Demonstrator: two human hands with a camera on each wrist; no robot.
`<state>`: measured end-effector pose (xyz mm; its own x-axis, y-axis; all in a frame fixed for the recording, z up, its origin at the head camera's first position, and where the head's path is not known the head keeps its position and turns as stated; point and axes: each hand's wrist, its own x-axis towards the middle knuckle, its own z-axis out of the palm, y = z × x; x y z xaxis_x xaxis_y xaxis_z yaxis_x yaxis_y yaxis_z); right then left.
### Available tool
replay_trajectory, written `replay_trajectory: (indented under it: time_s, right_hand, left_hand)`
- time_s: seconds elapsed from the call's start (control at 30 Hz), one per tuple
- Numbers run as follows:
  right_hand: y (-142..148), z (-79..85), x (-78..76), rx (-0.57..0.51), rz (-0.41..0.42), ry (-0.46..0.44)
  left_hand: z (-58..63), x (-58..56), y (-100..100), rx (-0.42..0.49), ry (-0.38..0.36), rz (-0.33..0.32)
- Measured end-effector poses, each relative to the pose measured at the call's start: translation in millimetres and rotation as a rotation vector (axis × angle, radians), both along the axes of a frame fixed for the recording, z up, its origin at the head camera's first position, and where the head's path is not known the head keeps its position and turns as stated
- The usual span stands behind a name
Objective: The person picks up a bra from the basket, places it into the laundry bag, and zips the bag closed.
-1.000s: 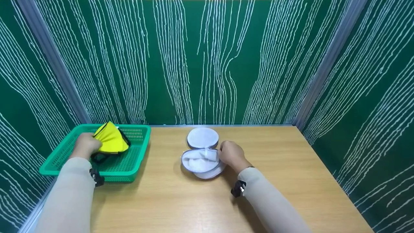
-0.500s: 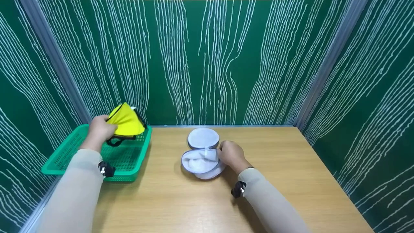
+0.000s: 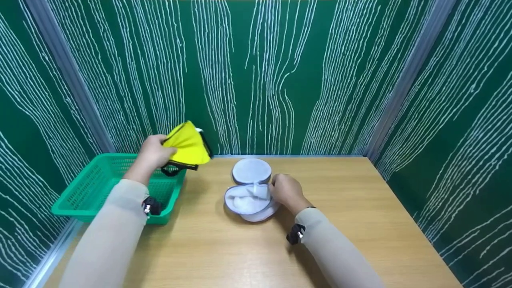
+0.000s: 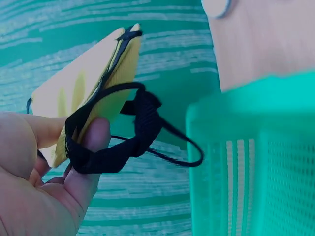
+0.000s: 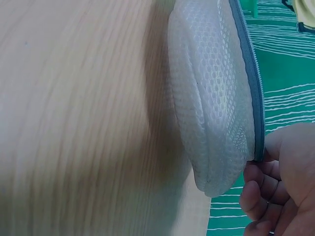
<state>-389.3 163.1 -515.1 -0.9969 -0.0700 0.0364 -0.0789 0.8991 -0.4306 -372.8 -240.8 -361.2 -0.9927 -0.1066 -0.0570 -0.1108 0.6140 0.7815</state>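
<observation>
My left hand (image 3: 153,153) pinches a folded yellow cloth item (image 3: 187,144) with black edging, held in the air past the right side of the green basket. In the left wrist view a black strap (image 4: 106,160) loops off the yellow layers (image 4: 78,86), between thumb and fingers. On the table lies a white mesh laundry bag (image 3: 245,203), unzipped, its round lid (image 3: 251,171) folded back toward the wall. With thumb and fingertips my right hand (image 3: 287,192) grips the right rim of the bag. The right wrist view shows the bag's grey zipper edge (image 5: 252,83) at those fingers.
A green plastic basket (image 3: 66,211) stands on the table's left side, under my left forearm. Green walls (image 3: 356,100) with white wavy lines close off the back and sides. Wooden tabletop (image 3: 340,180) extends right of the bag.
My left hand has lifted the yellow cloth item out of the basket and carried it right, toward the bag. The right hand and the bag have stayed in place.
</observation>
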Motion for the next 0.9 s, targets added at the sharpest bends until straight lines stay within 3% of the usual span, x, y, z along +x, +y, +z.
replay_trajectory:
  time_s: [0.23, 0.4, 0.63, 0.9]
  right_hand:
    - [1.4, -0.8, 0.3, 0.020, 0.014, 0.064]
    - [-0.1, -0.5, 0.7, 0.002, 0.016, 0.054]
    - [-0.6, -1.8, 0.7, 0.000, -0.002, 0.040]
    - [-3.8, 2.0, 2.7, -0.013, -0.012, 0.007]
  left_hand:
    - [-7.9, -0.1, 40.7, 0.036, 0.000, -0.086]
    - [-16.7, 0.6, 65.8, 0.036, 0.008, -0.116]
    - [-29.0, -1.4, 96.6, 0.129, 0.041, -0.174]
    - [-62.0, -7.7, 123.0, 0.239, 0.055, -0.196]
